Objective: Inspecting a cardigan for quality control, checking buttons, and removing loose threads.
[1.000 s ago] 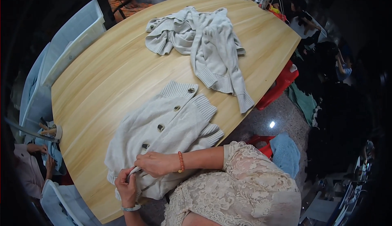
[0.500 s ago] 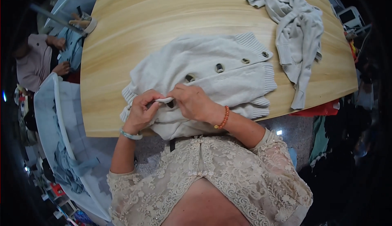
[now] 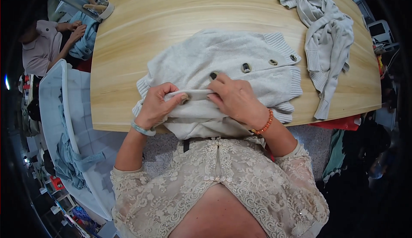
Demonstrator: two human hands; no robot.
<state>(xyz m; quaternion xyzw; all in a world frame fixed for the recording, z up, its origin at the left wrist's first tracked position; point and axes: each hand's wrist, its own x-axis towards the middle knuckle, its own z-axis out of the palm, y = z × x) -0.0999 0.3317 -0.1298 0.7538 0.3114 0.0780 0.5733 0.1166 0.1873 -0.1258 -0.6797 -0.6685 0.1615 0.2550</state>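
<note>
A cream knitted cardigan [image 3: 193, 62] with dark buttons and ribbed edges lies on the wooden table [image 3: 141, 19], close to its front edge. My left hand [image 3: 159, 105] pinches the cardigan's front band, its thumb beside a dark button [image 3: 185, 98]. Farther right along the same band, my right hand [image 3: 238, 100] grips the fabric between thumb and fingers, just below another button [image 3: 214, 74]. Between both hands the band's edge is lifted and stretched fairly straight. More buttons run up toward the ribbed hem at the right.
Another cream knit garment [image 3: 328, 44] lies crumpled at the table's far right. Left of the table stands a white plastic bin [image 3: 65, 92] with blue-grey fabric inside. A holder with tools [image 3: 105, 10] sits at the far left edge. Beyond it, a person [image 3: 47, 44] handles blue-grey cloth.
My right hand has slid rightward along the band, away from my left hand, so a longer stretch of edge shows between them. The whole view has shifted slightly.
</note>
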